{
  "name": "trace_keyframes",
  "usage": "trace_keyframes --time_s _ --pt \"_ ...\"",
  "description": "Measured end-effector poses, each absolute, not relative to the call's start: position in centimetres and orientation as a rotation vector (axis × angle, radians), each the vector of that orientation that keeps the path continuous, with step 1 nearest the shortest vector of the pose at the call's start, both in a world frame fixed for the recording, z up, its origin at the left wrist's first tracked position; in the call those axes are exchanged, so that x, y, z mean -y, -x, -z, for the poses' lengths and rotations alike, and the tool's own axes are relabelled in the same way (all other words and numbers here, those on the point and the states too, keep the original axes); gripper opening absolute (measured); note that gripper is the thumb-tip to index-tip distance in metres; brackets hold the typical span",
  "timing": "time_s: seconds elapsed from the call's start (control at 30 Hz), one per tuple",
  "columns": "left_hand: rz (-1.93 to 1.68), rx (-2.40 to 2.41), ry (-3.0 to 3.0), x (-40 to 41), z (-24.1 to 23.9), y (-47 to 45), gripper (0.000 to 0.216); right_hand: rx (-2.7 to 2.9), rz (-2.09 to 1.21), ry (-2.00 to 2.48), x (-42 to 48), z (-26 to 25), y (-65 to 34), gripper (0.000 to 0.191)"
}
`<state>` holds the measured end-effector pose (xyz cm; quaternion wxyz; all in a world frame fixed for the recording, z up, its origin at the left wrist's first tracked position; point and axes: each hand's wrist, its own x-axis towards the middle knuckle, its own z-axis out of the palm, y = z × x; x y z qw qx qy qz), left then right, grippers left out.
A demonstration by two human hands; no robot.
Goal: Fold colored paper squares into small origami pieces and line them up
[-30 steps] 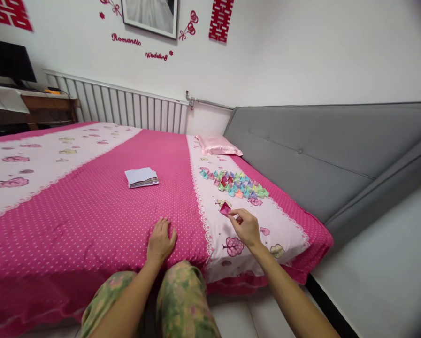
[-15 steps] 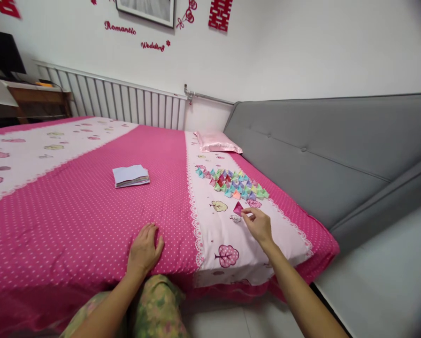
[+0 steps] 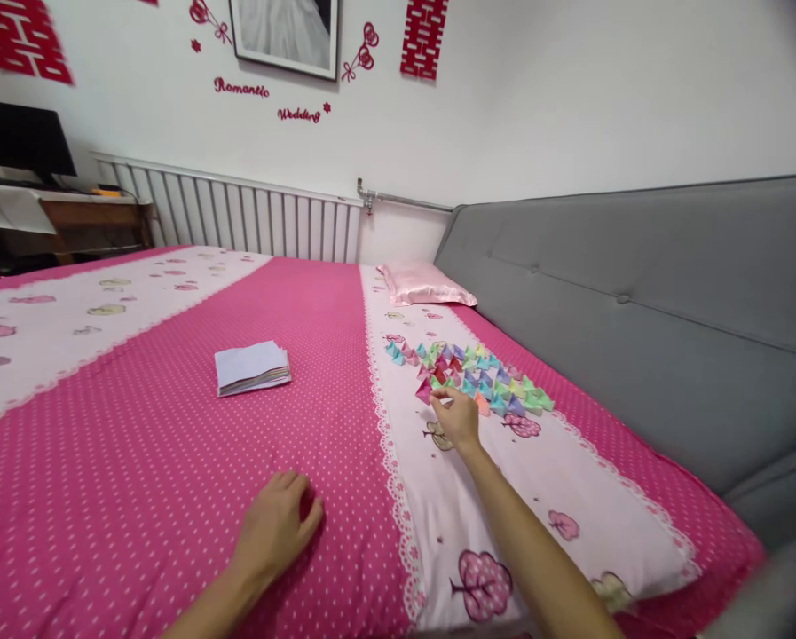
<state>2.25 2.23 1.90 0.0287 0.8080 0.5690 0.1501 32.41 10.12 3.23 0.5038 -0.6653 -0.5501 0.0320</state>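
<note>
Pinching a magenta folded-paper piece by its edge, the right hand stays clear of the lace trim and hides part of the cluster of multicoloured paper pieces behind it. The magenta piece is at the cluster's near left edge; whether they touch, I cannot tell. The left hand rests on the pink bedspread, fingers loosely bent and thumb apart, with a stack of paper beyond it. Past the cluster lies a pillow, beside the grey headboard; a radiator lines the far wall.
</note>
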Motion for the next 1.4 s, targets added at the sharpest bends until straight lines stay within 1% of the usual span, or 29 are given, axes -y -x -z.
trace_keyframes --time_s 0.07,0.1,0.27,0.4,0.47,0.57,0.7,0.8,0.9,1.0,1.13,1.3,1.4 --pt "-0.351 -1.817 -2.393 -4.5 -3.6 -2.0 0.032 1.282 -0.052 1.633 -12.9 -2.6 -31.6 0.017" --pt "-0.364 -1.843 -2.359 -5.7 -4.4 -2.0 0.033 1.257 -0.040 1.646 -14.1 -2.2 -31.2 0.017" --pt "-0.638 -1.892 -2.334 -12.1 -7.5 -3.0 0.032 1.135 0.021 1.713 -19.0 -0.3 -29.6 0.019" --pt "-0.844 -1.920 -2.336 -16.8 -8.5 -4.2 0.031 1.068 0.087 1.769 -21.9 0.7 -29.5 0.021" --pt "-0.948 -1.927 -2.284 -18.4 -8.1 -4.4 0.030 1.073 0.116 1.785 -23.0 1.2 -29.8 0.020" --pt "-1.038 -1.926 -2.211 -19.7 -6.3 -3.7 0.031 1.099 0.151 1.805 -24.0 2.1 -30.3 0.020" --pt "-0.890 -1.967 -2.191 -20.1 -3.7 -1.9 0.030 1.146 0.164 1.830 -24.4 3.1 -30.6 0.018" --pt "-0.941 -2.058 -2.129 -20.3 -3.4 -0.9 0.029 1.150 0.171 1.836 -24.1 3.1 -30.7 0.023" --pt "-1.019 -2.173 -2.015 -20.6 -4.2 -0.2 0.030 1.111 0.231 1.775 -23.2 2.3 -30.6 0.034" --pt "-1.060 -2.277 -1.893 -20.8 -4.9 1.1 0.033 0.999 0.253 1.616 -21.8 0.8 -29.7 0.035" --pt "-1.056 -2.436 -1.757 -21.1 -5.3 4.3 0.037 0.989 0.066 1.396 -19.8 -3.0 -26.2 0.034" --pt "-1.034 -2.567 -1.696 -21.3 -4.6 8.1 0.040 1.120 -0.280 1.139 -18.1 -8.9 -19.7 0.033" --pt "-1.022 -2.549 -1.732 -21.5 -3.9 8.9 0.039 1.056 -0.423 1.048 -17.5 -9.4 -16.7 0.032"
